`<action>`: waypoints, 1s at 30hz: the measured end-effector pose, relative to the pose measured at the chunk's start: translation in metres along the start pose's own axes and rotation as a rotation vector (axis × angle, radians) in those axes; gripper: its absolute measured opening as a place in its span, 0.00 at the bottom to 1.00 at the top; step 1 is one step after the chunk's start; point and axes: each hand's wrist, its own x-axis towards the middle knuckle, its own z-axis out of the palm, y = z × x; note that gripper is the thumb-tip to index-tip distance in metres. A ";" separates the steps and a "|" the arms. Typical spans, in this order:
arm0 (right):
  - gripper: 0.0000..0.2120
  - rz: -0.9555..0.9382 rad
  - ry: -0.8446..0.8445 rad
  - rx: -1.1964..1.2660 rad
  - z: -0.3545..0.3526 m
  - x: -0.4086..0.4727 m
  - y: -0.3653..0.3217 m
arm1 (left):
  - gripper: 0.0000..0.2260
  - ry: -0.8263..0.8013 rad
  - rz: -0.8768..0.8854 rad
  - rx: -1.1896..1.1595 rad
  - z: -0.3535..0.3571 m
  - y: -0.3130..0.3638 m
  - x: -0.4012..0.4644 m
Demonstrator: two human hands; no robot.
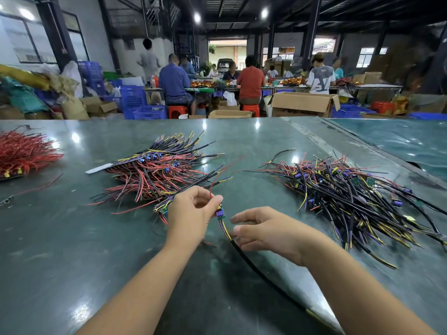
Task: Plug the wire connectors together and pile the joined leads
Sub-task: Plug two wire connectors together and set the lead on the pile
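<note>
My left hand (191,213) pinches a thin red wire (219,177) and a small green board with a purple connector (220,213) between thumb and fingers. From that board a yellow, purple and black-sleeved lead (244,255) runs down toward me. My right hand (263,232) hovers just right of the lead with fingers apart, its fingertips close to the black sleeve. A stack of red and black leads (154,175) lies beyond my left hand. A heap of black, yellow and purple leads (346,197) spreads out to the right.
A bundle of red wires (24,153) lies at the far left of the green table (72,238). Behind the table edge are cardboard boxes (302,103), blue crates (135,102), red stools and several seated people at another bench.
</note>
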 end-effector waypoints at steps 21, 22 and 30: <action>0.14 -0.081 0.008 -0.176 0.004 -0.003 -0.003 | 0.09 -0.119 -0.350 -0.457 -0.001 0.011 0.003; 0.14 -0.081 -0.012 -0.171 0.002 -0.004 -0.003 | 0.09 -0.081 -0.353 -0.467 -0.004 0.011 0.007; 0.14 -0.089 -0.144 -0.117 -0.007 -0.006 -0.001 | 0.06 0.115 -0.470 -0.737 -0.025 0.006 0.025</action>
